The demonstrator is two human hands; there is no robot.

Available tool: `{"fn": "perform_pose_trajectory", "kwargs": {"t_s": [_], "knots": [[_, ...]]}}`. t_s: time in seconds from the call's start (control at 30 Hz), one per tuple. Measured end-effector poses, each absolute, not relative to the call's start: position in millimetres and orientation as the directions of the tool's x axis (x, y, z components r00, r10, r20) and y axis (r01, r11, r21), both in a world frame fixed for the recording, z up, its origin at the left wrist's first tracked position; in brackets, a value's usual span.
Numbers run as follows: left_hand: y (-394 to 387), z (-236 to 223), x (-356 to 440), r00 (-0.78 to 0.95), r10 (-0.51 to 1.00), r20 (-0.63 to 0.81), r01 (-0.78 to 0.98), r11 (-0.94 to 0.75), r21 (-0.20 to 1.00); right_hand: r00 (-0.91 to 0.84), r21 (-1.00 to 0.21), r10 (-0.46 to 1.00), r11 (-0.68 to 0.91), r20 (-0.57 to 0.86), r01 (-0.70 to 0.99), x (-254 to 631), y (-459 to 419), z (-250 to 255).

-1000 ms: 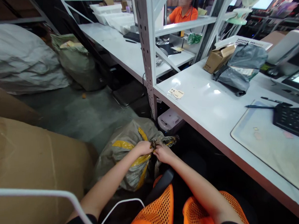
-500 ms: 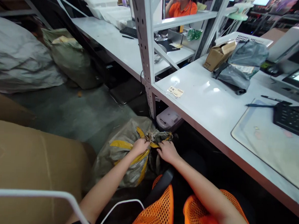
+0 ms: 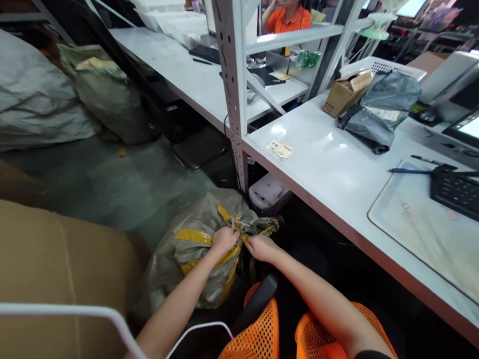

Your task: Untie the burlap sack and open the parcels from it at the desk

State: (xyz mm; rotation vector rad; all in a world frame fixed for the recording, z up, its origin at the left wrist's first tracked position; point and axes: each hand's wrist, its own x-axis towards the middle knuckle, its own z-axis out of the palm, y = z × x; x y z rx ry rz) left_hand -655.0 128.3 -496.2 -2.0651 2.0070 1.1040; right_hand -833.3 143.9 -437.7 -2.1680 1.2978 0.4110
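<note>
Beneath the left grip [image 3: 225, 240], taped sack [image 3: 179, 256].

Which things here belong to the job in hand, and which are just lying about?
In the job: grey sack; yellow tape on it; left hand and right hand, at its neck.
Lying about: black keyboard; blue pen; small cardboard box.

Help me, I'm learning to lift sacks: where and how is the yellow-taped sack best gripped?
Probably by the gathered neck, from above and the near side, where the left hand and right hand are. The neck bunches narrow and points toward the desk, while the sack bulges broadly.
</note>
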Motion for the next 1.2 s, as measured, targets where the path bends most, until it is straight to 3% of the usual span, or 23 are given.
{"fn": "perform_pose_trajectory", "kwargs": {"t_s": [0.3, 0.53, 0.7, 0.9, 1.2], "knots": [[137, -499, -657, -0.086, -0.856, -0.510, -0.840, -0.213, 0.499, 0.413, -0.288, -0.780, -0.306, -0.470, -0.907, -841, 145, -435], [138, -498, -657, -0.147, -0.874, -0.463, -0.793, -0.175, 0.583, 0.465, -0.317, -0.725, -0.345, -0.507, -0.883, -817, 129, -449], [137, -509, -653, -0.088, -0.880, -0.466, -0.786, -0.227, 0.576, 0.471, -0.360, -0.709, -0.316, -0.525, -0.878, -819, 135, -453], [136, -524, -648, -0.017, -0.887, -0.461, -0.765, -0.286, 0.578, 0.424, -0.494, -0.770, -0.164, -0.477, -0.854, -844, 147, -464], [138, -535, -643, 0.002, -0.916, -0.402, -0.658, -0.304, 0.689, 0.127, -0.556, -0.915, 0.119, -0.383, -0.823, -848, 132, -488]]}}
